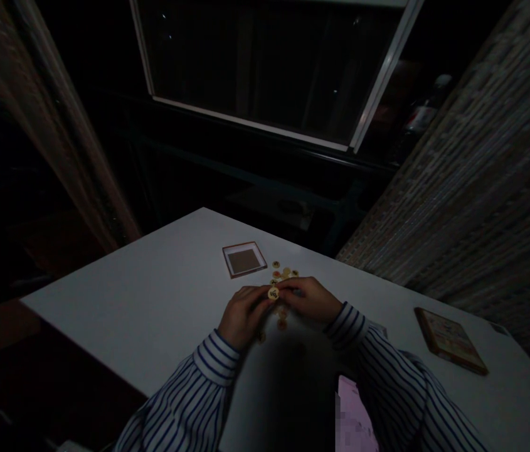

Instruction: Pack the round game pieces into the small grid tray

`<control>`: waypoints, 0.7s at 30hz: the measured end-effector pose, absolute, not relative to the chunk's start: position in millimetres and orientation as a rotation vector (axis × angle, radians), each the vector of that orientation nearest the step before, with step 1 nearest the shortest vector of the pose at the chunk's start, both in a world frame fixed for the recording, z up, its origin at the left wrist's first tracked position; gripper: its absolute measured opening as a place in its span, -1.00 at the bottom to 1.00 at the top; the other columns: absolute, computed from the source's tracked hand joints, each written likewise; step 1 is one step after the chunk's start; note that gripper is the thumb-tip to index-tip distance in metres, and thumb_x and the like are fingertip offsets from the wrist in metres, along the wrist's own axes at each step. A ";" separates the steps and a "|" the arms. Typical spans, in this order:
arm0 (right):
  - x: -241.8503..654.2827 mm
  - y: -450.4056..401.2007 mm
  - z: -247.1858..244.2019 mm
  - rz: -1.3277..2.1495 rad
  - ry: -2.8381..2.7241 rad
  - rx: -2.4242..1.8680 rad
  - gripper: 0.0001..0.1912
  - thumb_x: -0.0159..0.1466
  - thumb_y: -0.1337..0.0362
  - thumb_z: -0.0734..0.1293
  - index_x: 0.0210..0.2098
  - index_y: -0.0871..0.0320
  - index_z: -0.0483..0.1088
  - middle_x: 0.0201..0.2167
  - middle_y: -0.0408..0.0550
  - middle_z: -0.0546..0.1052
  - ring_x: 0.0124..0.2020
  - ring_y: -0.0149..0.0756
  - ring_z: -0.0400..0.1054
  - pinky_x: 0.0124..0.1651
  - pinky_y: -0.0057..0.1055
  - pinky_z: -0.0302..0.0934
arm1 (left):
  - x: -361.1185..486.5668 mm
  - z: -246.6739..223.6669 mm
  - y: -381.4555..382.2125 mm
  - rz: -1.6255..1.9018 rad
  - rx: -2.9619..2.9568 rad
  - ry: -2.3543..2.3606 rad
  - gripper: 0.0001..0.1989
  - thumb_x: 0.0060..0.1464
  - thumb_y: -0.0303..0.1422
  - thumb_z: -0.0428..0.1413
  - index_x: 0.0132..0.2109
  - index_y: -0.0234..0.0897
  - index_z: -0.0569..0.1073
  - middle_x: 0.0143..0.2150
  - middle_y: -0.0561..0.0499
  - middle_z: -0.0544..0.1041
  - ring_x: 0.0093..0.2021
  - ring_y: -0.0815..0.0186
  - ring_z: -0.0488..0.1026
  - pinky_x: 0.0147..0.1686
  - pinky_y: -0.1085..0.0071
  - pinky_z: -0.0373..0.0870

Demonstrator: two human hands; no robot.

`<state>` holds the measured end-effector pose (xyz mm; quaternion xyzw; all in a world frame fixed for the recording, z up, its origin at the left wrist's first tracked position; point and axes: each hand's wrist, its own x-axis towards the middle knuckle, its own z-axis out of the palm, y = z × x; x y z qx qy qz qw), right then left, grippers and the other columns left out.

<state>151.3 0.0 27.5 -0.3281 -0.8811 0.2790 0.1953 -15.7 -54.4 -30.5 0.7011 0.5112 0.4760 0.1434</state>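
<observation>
A round, pale xiangqi piece (273, 293) with a dark character on its face is pinched between my two hands above the white table. My left hand (242, 312) grips its left side with thumb and fingers. From the right, my right hand (310, 297) closes its fingertips on the same piece. Several more round pieces (286, 272) lie on the table just beyond my fingers, one with a red mark. A few others (282, 324) rest nearer to me, below my hands, in shadow.
An open shallow box (265, 266) lies on the white table (152, 295) beyond my left hand. Over to the right is a flat box with a printed cover (451, 340). A lit phone (356, 414) is by my right forearm. Beaded curtains (457, 157) hang at the right; the room is dark.
</observation>
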 end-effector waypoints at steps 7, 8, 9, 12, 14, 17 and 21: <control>178.2 -11.2 29.1 0.815 -2.367 -1.044 -0.76 0.18 0.24 0.19 -0.21 0.12 0.42 -0.30 -0.13 0.52 -0.27 -0.38 0.37 -0.17 -0.44 0.21 | 11.3 -25.9 -53.2 1.359 1.926 1.417 -0.73 0.02 -0.26 0.03 -0.12 -0.22 0.44 -0.22 -0.04 0.50 -0.18 0.28 0.40 -0.14 0.31 0.34; 182.3 -12.5 28.8 0.822 -2.346 -1.049 -0.76 0.19 0.24 0.19 -0.21 0.12 0.42 -0.29 -0.13 0.52 -0.26 -0.38 0.37 -0.16 -0.44 0.21 | 15.5 -25.4 -53.2 1.357 1.911 1.405 -0.73 0.02 -0.27 0.04 -0.12 -0.22 0.44 -0.21 -0.04 0.50 -0.18 0.28 0.40 -0.13 0.31 0.34; 186.4 -13.5 28.1 0.831 -2.321 -1.053 -0.76 0.18 0.24 0.19 -0.21 0.13 0.42 -0.29 -0.12 0.52 -0.26 -0.38 0.37 -0.17 -0.44 0.21 | 19.9 -24.9 -53.1 1.357 1.896 1.392 -0.73 0.01 -0.27 0.04 -0.12 -0.22 0.44 -0.21 -0.04 0.50 -0.17 0.28 0.40 -0.13 0.31 0.34; 199.5 -16.2 25.0 0.868 -2.234 -1.058 -0.77 0.15 0.25 0.23 -0.24 0.17 0.43 -0.30 -0.08 0.52 -0.26 -0.35 0.38 -0.18 -0.43 0.23 | 33.6 -23.1 -52.8 1.354 1.838 1.350 -0.72 0.00 -0.26 0.05 -0.13 -0.22 0.45 -0.20 -0.03 0.51 -0.18 0.28 0.41 -0.13 0.30 0.34; 208.5 -18.3 22.2 0.888 -2.176 -1.065 -0.77 0.13 0.24 0.25 -0.26 0.18 0.43 -0.32 -0.07 0.53 -0.27 -0.34 0.39 -0.18 -0.41 0.24 | 43.0 -21.6 -52.3 1.342 1.789 1.308 -0.72 -0.02 -0.25 0.06 -0.14 -0.23 0.45 -0.22 -0.03 0.52 -0.20 0.28 0.43 -0.14 0.32 0.35; 222.2 -22.1 17.8 0.891 -2.111 -1.072 -0.78 0.13 0.22 0.26 -0.28 0.17 0.44 -0.36 -0.09 0.53 -0.30 -0.33 0.39 -0.19 -0.39 0.26 | 56.4 -19.6 -51.4 1.296 1.705 1.217 -0.71 -0.04 -0.26 0.08 -0.15 -0.25 0.46 -0.20 -0.03 0.53 -0.20 0.29 0.44 -0.14 0.35 0.36; 240.6 -26.9 12.2 0.871 -2.057 -1.093 -0.76 0.12 0.21 0.27 -0.26 0.18 0.43 -0.32 -0.06 0.53 -0.28 -0.32 0.40 -0.18 -0.38 0.26 | 71.8 -19.2 -49.4 1.227 1.572 1.109 -0.69 -0.07 -0.28 0.11 -0.14 -0.27 0.46 -0.19 -0.05 0.53 -0.21 0.27 0.46 -0.14 0.35 0.36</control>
